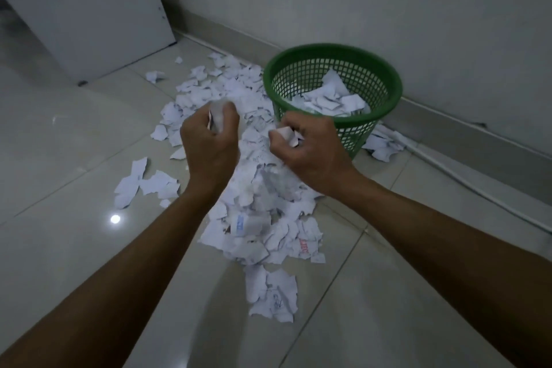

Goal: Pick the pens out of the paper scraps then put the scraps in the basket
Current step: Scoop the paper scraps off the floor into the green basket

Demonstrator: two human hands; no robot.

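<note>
Green basket (pixel 388 92): against the wall, part filled with white scraps; landmark for all below.
Step in hand: carrying two fistfuls of scraps to the basket, by the look of it.
Doing it well: bring both fists right over the rim before letting go; release low inside so nothing flutters back out; squeeze each bundle tight on the way; feel through each fistful for anything hard and long, and drop it aside rather than bin it.
Left hand (pixel 209 143): curled shut around a blurred wad of paper; raised above the heap, left of the basket and well short of its rim.
Right hand (pixel 310 152): clenched on a crumpled scrap that pokes out by the thumb; just in front of the basket's near wall, not yet over the opening.
Hands to each other: apart, side by side, nothing shared between them.
Paper scraps (pixel 260 218): thick heap on the tiled floor (pixel 74 143) from the basket's left side down towards the camera; a few loose bits behind the basket on its right.
Pens: none visible; possibly buried under the heap, cannot tell.
Progress: early going, most of the heap left on the floor.
</note>
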